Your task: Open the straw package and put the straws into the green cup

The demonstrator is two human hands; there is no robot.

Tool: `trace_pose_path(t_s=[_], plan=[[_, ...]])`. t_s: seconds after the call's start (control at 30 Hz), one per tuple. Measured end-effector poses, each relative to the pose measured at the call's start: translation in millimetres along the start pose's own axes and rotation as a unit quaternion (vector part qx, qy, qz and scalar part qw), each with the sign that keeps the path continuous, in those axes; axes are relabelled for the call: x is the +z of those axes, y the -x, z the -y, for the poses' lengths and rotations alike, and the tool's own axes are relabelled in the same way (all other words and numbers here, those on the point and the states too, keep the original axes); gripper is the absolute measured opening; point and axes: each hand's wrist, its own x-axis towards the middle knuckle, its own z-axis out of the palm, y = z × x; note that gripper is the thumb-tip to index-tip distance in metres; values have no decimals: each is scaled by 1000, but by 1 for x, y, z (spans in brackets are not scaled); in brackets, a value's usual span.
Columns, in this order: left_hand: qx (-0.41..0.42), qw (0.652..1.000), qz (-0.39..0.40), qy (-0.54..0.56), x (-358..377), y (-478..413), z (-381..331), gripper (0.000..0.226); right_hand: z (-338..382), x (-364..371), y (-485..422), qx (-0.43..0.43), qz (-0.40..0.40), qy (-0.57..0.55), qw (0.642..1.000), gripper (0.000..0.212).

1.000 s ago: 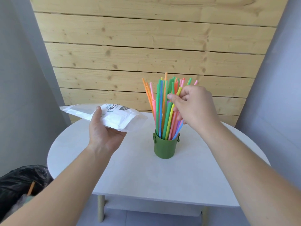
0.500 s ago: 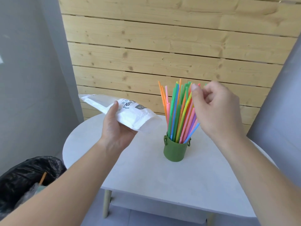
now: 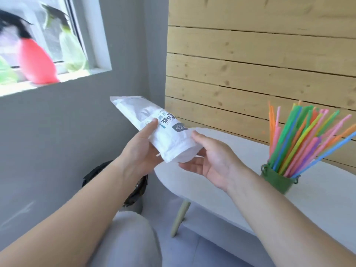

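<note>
- The package (image 3: 169,145), a white printed bag, is held in the air just off the left end of the table (image 3: 327,201). It is tilted, with its far end raised toward the grey wall (image 3: 57,132).
- The left hand (image 3: 140,153) is closed around the middle of the package. The thumb is laid on the printed face; the fingers are hidden beneath.
- The right hand (image 3: 210,162) is cupped palm-up at the near, lower end of the package. The thumb is pressed on the upper face and the fingers are curled underneath, so that end is pinched.
- Whether the package is open cannot be told.
- The straws (image 3: 300,139), in many colours, are stood in the green cup (image 3: 277,180), fanned out and leaning to the right.
- The green cup is set on the table at the right, well apart from both hands.
- A plank wall (image 3: 250,74) is seen behind the table.
- A window (image 3: 92,35) is at upper left, with a blurred red object (image 3: 34,60) on its sill.
- A black bag (image 3: 138,187) is partly hidden under the left forearm.
</note>
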Motion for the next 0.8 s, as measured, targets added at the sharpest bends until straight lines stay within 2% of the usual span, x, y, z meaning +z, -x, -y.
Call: trace_pose_path(t_s=[0.07, 0.17, 0.37, 0.53, 0.67, 0.8], plan=[[-1, 998, -67, -14, -38, 4, -2, 54, -18, 26, -15, 20, 6, 36, 999, 31], [-13, 989, -140, -35, -84, 17, 3, 35, -44, 57, -35, 41, 15, 102, 994, 30], [-92, 979, -179, -35, -143, 20, 33, 23, -92, 104, -73, 89, 7, 234, 968, 26], [-138, 969, -199, -41, -174, 4, 52, 29, -131, 124, -104, 124, -8, 293, 948, 33], [-156, 961, -223, -50, -184, -8, 55, 25, -145, 132, -121, 174, 21, 286, 942, 38], [-158, 952, -238, -108, -194, -16, 58, 41, -152, 127, -124, 163, 19, 298, 940, 49]])
